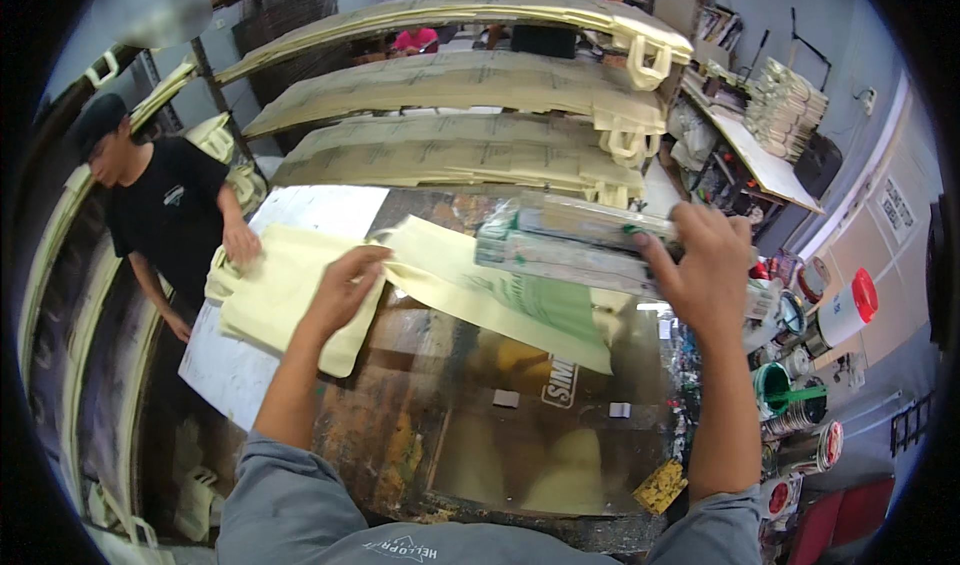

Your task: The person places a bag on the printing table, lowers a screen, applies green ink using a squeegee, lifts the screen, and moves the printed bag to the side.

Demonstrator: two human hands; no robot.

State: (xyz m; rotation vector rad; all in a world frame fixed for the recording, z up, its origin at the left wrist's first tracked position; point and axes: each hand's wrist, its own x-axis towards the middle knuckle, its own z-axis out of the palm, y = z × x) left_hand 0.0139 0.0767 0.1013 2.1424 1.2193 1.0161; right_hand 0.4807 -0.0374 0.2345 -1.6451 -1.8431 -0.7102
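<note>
My right hand grips the near end of a tape-wrapped screen-printing frame, tilted up and smeared with green ink. Beneath it a cream fabric bag with a green print lies slanting across the worktable. At that bag's left end the fingers of my left hand are pinched on its edge; their tips are partly hidden. Left of them rests a stack of cream bags, under my left wrist. A co-worker's hand touches the far left side of this stack.
Racks of cream bags stand behind the table. A co-worker in black is at the left, another person in green at the back. Paint cans crowd the right edge, near a yellow sponge.
</note>
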